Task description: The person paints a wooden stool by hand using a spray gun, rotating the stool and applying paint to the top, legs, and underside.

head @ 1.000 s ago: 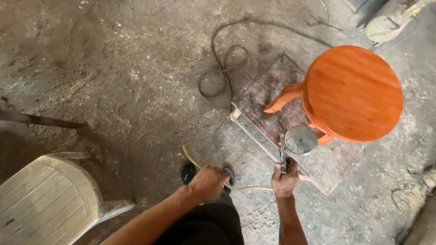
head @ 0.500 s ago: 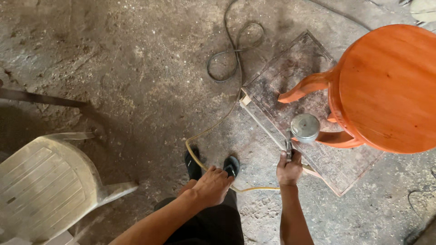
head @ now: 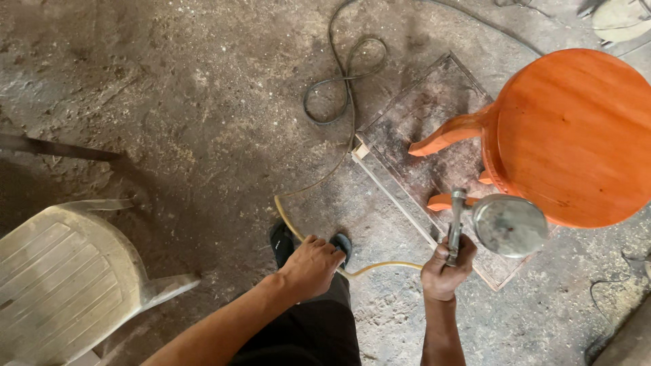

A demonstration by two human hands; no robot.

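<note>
My right hand (head: 444, 272) grips the handle of a metal spray gun (head: 498, 224) with a round cup, held next to the lower edge of a glossy orange round wooden stool (head: 576, 135). The stool stands on a dark stained board (head: 420, 129) on the floor. A yellowish hose (head: 288, 220) runs from the gun across the floor and passes through my left hand (head: 312, 266), whose fingers close around it. Below my left hand, my feet in dark sandals (head: 281, 240) show on the concrete.
A pale plastic chair (head: 68, 278) stands at the lower left. A dark cable (head: 342, 81) loops on the dusty concrete floor above the board. A dark strip (head: 54, 148) lies at the left edge.
The view has shifted closer, so the stool looks larger and further right. My left hand has stayed on the hose; the spray gun stays by the stool's edge.
</note>
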